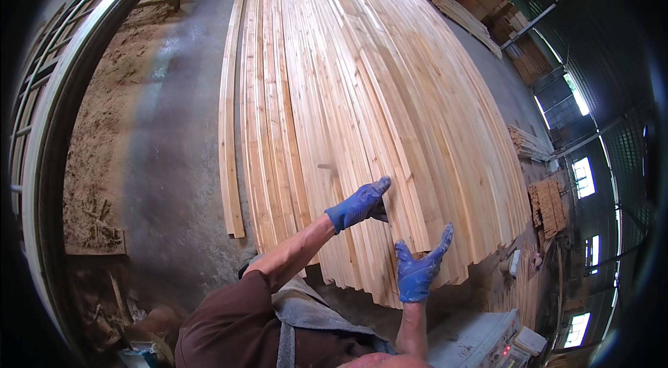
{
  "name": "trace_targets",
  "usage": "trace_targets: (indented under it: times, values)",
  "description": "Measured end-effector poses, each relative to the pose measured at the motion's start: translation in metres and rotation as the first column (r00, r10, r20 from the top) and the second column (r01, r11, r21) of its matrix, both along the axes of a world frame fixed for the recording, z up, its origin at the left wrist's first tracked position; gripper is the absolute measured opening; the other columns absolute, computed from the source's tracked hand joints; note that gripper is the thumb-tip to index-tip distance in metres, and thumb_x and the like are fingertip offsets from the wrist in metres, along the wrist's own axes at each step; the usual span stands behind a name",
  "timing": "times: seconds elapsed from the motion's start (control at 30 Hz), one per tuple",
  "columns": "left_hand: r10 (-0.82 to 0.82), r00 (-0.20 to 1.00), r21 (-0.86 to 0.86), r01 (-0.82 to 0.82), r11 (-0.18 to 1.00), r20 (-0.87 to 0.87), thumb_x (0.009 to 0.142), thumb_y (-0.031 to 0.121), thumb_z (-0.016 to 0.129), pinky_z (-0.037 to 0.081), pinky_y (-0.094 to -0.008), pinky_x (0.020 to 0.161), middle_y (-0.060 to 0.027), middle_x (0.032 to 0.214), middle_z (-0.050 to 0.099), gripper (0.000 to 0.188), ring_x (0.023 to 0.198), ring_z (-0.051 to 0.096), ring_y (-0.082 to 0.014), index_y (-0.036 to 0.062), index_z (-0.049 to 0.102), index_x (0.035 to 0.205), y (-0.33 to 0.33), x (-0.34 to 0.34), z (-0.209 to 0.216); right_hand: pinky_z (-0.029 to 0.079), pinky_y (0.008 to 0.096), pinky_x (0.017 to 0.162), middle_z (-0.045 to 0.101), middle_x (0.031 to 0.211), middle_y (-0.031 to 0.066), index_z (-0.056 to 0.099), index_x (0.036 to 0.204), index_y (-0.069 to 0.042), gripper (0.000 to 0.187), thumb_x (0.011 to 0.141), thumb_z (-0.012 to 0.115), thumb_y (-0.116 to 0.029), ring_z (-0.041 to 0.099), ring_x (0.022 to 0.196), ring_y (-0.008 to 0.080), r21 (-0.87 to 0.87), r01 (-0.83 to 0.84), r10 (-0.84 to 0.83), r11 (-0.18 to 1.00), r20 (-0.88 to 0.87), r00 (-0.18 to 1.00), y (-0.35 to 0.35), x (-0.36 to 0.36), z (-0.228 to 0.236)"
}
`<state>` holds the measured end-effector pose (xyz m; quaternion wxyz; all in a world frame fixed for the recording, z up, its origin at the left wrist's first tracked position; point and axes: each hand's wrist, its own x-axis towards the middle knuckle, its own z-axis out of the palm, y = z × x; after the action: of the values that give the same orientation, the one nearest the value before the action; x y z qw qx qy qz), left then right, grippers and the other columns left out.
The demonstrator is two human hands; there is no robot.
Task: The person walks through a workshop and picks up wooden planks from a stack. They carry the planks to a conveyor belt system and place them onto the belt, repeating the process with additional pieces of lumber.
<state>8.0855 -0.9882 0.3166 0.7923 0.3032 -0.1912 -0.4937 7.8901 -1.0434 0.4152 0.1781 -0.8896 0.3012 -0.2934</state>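
Observation:
My left hand (358, 207), in a blue work glove, reaches over the long wooden strips. Its fingers are stretched out and come up against the left edge of a pale wooden board (407, 220); part of the hand's underside is in shadow. My right hand (419, 270), also in a blue glove, stands at the near end of this board, with thumb and fingers spread apart. Nothing is visibly gripped in it. Beneath both hands lies a broad layer of long wooden strips (334, 90), side by side, their near ends uneven.
One wooden strip (229, 159) lies apart on the left, beside the grey floor (174, 138). A metal rail (76, 90) and sawdust (101, 138) are farther left. A control box with red lights (480, 340) stands at lower right. More stacked wood (547, 206) lies on the right.

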Motion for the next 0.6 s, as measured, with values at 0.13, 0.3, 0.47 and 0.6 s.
trace_targets:
  times: [0.13, 0.3, 0.47, 0.6]
  values:
    - [0.030, 1.000, 0.166, -0.029, 0.986, -0.007, 0.094, 0.068, 0.052, 0.058, -0.0380, 0.077, -0.0077, 0.083, 0.059, 0.066, 0.075, 0.064, -0.0179, 0.0033, 0.059, 0.103, 0.005, 0.011, 0.006, 0.032, 0.0450, 0.117, 0.035, 0.155, 0.0258, 0.023, 0.155, 0.002, 0.096, 0.084, 0.078, -0.032, 0.037, 0.143, 0.0400, 0.131, -0.137, 0.137, 0.982, 0.012, 0.991, 0.006, 0.000, 0.016]
    - [0.167, 0.984, 0.216, -0.149, 0.965, -0.067, 0.088, 0.072, 0.058, 0.054, -0.0348, 0.064, -0.0052, 0.078, 0.052, 0.071, 0.066, 0.054, -0.0149, 0.0032, 0.059, 0.105, -0.003, -0.012, 0.035, 0.050, 0.0493, 0.103, 0.045, 0.148, 0.0213, 0.033, 0.153, -0.007, 0.070, 0.098, 0.059, -0.044, 0.053, 0.129, 0.0382, 0.880, -0.241, -0.035, 0.408, 0.279, 0.960, -0.071, -0.022, 0.050]
    - [0.170, 0.984, 0.206, -0.156, 0.966, -0.052, 0.086, 0.072, 0.062, 0.057, -0.0344, 0.069, -0.0060, 0.085, 0.061, 0.071, 0.073, 0.063, -0.0173, 0.0064, 0.062, 0.112, -0.012, -0.012, 0.049, 0.061, 0.0491, 0.074, 0.059, 0.131, 0.0155, 0.045, 0.144, -0.012, 0.054, 0.099, 0.056, -0.039, 0.065, 0.110, 0.0333, 0.877, -0.479, 0.000, -0.032, 0.480, 0.878, -0.076, 0.008, 0.030]
    - [0.077, 0.996, 0.102, -0.071, 0.992, -0.053, 0.098, 0.060, 0.051, 0.060, -0.0343, 0.073, -0.0067, 0.105, 0.072, 0.056, 0.086, 0.072, -0.0174, 0.0125, 0.059, 0.126, -0.037, -0.008, 0.067, 0.060, 0.0450, 0.059, 0.071, 0.087, 0.0105, 0.061, 0.124, -0.013, 0.039, 0.095, 0.060, -0.040, 0.071, 0.072, 0.0271, 0.918, -0.372, 0.048, 0.134, 0.369, 0.928, -0.118, 0.009, 0.043]
